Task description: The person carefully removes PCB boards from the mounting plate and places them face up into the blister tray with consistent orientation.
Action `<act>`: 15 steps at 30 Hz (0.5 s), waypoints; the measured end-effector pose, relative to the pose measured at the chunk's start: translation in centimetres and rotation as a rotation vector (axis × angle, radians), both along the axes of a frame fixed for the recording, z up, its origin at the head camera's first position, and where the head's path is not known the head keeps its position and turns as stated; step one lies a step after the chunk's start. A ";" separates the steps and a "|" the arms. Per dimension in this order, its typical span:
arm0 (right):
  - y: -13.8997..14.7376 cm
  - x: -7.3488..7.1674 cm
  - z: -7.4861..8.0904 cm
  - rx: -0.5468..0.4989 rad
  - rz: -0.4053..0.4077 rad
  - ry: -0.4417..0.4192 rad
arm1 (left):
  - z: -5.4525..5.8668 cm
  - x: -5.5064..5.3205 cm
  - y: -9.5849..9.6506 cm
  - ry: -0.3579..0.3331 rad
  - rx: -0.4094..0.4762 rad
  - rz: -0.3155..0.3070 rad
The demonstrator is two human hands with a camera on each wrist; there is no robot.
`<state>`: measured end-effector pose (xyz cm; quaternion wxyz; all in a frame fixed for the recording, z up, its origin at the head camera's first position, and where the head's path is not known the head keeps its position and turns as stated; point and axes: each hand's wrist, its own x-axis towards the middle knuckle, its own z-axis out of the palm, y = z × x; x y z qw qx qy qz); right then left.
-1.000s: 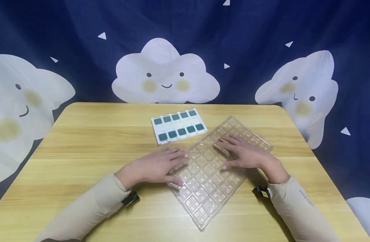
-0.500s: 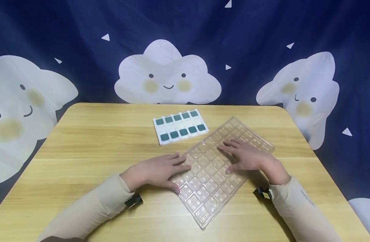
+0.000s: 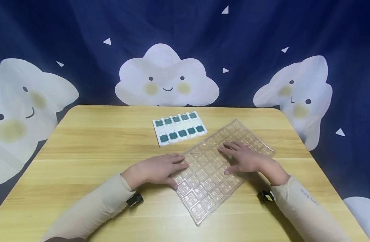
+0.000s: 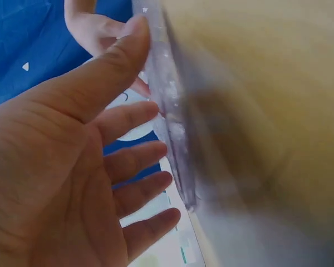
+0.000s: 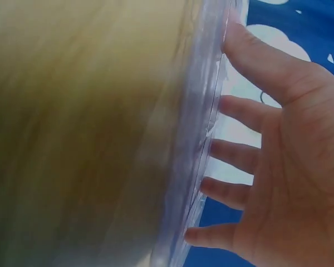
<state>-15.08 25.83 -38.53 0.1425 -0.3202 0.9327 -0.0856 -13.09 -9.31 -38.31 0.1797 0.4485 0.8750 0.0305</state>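
Observation:
A clear plastic blister tray (image 3: 209, 168) with rows of small square pockets lies slantwise on the table. My left hand (image 3: 157, 169) spreads its fingers over the tray's left edge, and its fingertips (image 4: 166, 178) touch the tray in the left wrist view. Further right, my right hand (image 3: 248, 157) rests fingertips and thumb on the tray's upper surface, fingers spread and lightly bent. In the right wrist view its fingertips (image 5: 211, 186) meet the tray's top along the pockets. Neither hand is wrapped round anything.
Behind the tray lies a white holder (image 3: 175, 128) with two rows of dark green square chips. The wooden table (image 3: 91, 141) has rounded far corners. A dark blue curtain (image 3: 91, 20) printed with white smiling clouds hangs behind it.
My left hand has drawn back a little toward the tray's left edge. The tray has turned slightly, its near corner shifting left. The right hand has stayed nearly in place.

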 end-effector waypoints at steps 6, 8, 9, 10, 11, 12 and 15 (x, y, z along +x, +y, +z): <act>0.1 -0.1 0.2 0.014 0.046 -0.010 | 0.3 0.1 0.4 -0.009 0.009 0.011; 0.2 -0.3 0.2 0.005 0.073 -0.028 | 0.5 0.2 0.8 -0.008 0.015 -0.007; 0.2 -0.3 0.2 0.002 0.085 -0.037 | 0.5 0.4 1.0 -0.010 0.015 -0.015; 0.2 -0.3 0.1 0.001 0.094 -0.047 | 0.4 0.5 1.3 -0.008 0.013 -0.025; 0.3 -0.3 0.1 0.002 0.102 -0.055 | 0.4 0.7 1.5 -0.006 0.009 -0.039; 0.3 -0.3 0.0 0.006 0.110 -0.060 | 0.4 0.9 1.8 -0.010 0.004 -0.048; 0.2 -0.2 -0.2 0.026 0.129 -0.040 | 0.1 1.5 2.4 0.002 -0.027 -0.072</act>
